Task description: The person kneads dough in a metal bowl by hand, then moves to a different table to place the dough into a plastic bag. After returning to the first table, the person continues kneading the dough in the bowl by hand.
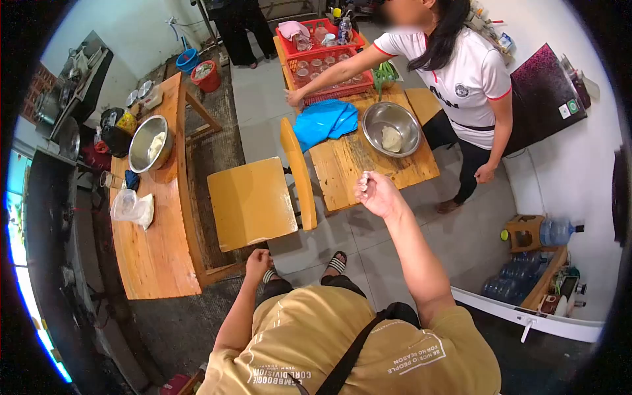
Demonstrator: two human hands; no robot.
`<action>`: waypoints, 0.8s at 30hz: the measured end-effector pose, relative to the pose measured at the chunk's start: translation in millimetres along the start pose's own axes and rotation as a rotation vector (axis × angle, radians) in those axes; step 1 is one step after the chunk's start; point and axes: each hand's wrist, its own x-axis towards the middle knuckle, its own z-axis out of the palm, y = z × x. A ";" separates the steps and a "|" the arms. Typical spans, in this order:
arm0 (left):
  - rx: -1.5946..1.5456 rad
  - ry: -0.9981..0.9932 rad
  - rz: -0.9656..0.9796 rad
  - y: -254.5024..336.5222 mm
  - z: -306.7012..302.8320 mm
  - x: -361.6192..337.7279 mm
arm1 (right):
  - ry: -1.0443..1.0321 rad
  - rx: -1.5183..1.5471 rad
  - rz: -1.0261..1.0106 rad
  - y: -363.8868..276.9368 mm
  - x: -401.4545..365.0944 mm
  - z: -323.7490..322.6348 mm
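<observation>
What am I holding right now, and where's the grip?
Right hand pinches a small pale lump, maybe dough, between its fingertips; left hand looks empty.

The right hand [378,192] bunches its fingers on a pale bit [363,180] that is too small to identify. The left hand [258,263] hangs by the knee with its back to the camera, so its palm and any grip are hidden. What the clear bag [131,207] on the left surface [158,260] holds cannot be made out. At the top edge, a standing person [240,26] is cut off above the legs.
</observation>
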 end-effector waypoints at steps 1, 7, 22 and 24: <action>0.007 0.008 -0.002 -2.3 8.5 4.2 | -0.006 0.006 0.007 -7.8 -1.1 -8.2; 0.179 -0.138 -0.017 5.8 30.6 13.3 | 0.025 0.033 -0.063 -30.5 -7.9 -48.0; 0.588 -0.211 -0.087 -93.3 -11.5 95.5 | 0.116 -0.040 -0.179 -35.5 -40.2 -20.0; 0.608 -0.139 -0.057 -81.6 -20.5 78.5 | 0.139 -0.043 -0.190 -30.3 -39.1 -16.2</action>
